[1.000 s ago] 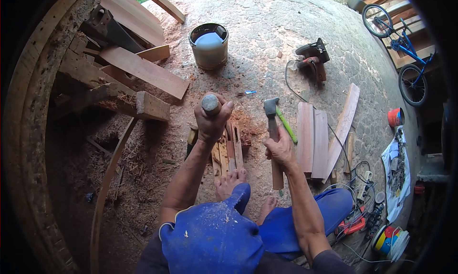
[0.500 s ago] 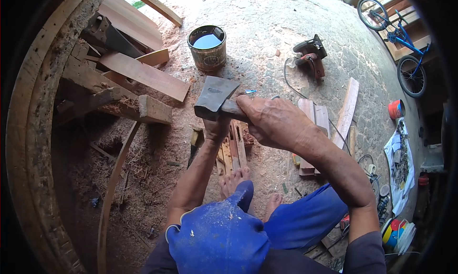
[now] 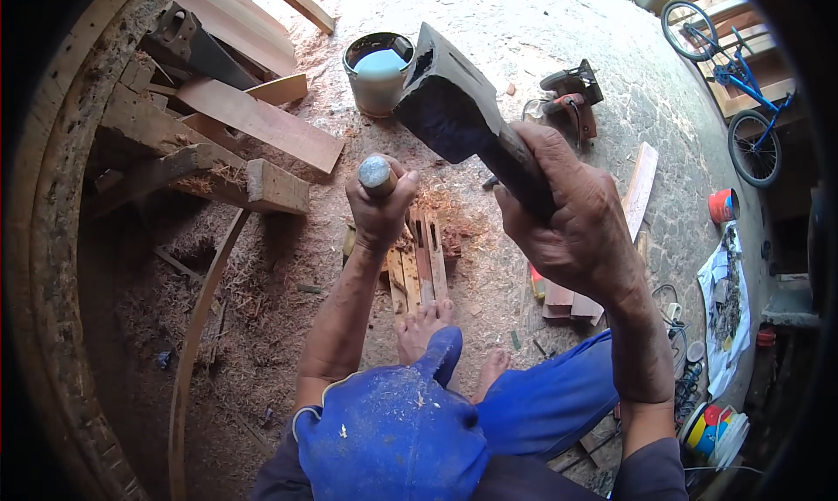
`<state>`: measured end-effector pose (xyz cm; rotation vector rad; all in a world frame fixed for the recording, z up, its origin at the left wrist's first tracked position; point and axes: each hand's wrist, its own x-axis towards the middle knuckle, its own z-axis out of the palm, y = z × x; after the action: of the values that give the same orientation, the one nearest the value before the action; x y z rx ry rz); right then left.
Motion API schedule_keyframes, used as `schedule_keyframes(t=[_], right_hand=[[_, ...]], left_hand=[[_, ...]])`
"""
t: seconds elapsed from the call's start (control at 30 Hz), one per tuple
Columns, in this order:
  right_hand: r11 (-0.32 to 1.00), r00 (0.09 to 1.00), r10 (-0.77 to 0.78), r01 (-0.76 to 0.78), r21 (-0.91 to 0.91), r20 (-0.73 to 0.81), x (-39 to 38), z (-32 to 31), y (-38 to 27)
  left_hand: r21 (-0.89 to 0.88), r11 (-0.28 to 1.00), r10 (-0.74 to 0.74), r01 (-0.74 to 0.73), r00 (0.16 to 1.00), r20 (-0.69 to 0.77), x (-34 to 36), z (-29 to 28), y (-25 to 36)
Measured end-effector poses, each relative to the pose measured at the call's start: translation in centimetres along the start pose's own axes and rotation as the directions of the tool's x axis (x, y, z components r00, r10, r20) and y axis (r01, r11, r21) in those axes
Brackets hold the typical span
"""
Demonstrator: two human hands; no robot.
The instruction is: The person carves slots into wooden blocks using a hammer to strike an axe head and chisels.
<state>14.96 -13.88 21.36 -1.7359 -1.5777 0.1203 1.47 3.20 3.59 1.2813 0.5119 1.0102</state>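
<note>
My left hand [image 3: 377, 206] grips an upright chisel-like tool [image 3: 376, 175], seen from its pale round top. It is above slotted wooden pieces [image 3: 423, 257], which have reddish shavings beside them; the lower end of the tool is hidden. My right hand [image 3: 567, 222] is raised closer to the camera, wrapped round the dark handle of a heavy steel hammer or axe head [image 3: 447, 104], which is tilted above and right of the tool's top without touching it. My bare left foot [image 3: 421, 326] rests on the near end of the wooden pieces.
A bucket of liquid [image 3: 375, 82], a power saw [image 3: 572, 117] and planks [image 3: 639, 187] lie ahead and right. Timber framing [image 3: 227, 182] and a handsaw [image 3: 188, 47] are left. A blue bicycle [image 3: 742, 86], red can [image 3: 723, 205], white cloth [image 3: 724, 300] and cables are at the right.
The striking tool in my right hand swung left over the chisel-like tool half a second ago, and is now higher and farther right, uncovering its top. My left hand stayed nearly in place.
</note>
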Motion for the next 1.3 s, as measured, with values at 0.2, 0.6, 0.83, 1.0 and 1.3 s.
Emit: schedule_keyframes(t=[0.2,0.6,0.83,1.0,1.3], right_hand=[[0.999,0.999,0.033,-0.033,0.004,0.026,-0.2,0.8,0.5],[0.896,0.807,0.14,0.143,-0.419,0.573,3.1,4.2,1.2],[0.91,0.885,0.117,0.086,-0.405,0.451,2.3,2.4,-0.7],[0.906,0.875,0.07,0.145,-0.398,0.479,2.0,3.3,2.2],[0.919,0.868,0.156,0.047,-0.391,0.471,0.1,5.7,3.4]], left_hand=[[-0.031,0.999,0.008,-0.009,0.999,-0.046,0.3,-0.2,-1.5],[0.187,0.956,0.24,-0.225,0.969,-0.059,0.0,-1.8,-7.8],[0.224,0.951,0.224,-0.214,0.975,-0.018,-0.7,-1.2,-7.9],[0.299,0.905,0.325,-0.303,0.945,-0.026,-0.1,-0.1,-8.5],[0.133,0.979,0.158,-0.153,0.987,-0.027,-1.1,2.2,-5.5]])
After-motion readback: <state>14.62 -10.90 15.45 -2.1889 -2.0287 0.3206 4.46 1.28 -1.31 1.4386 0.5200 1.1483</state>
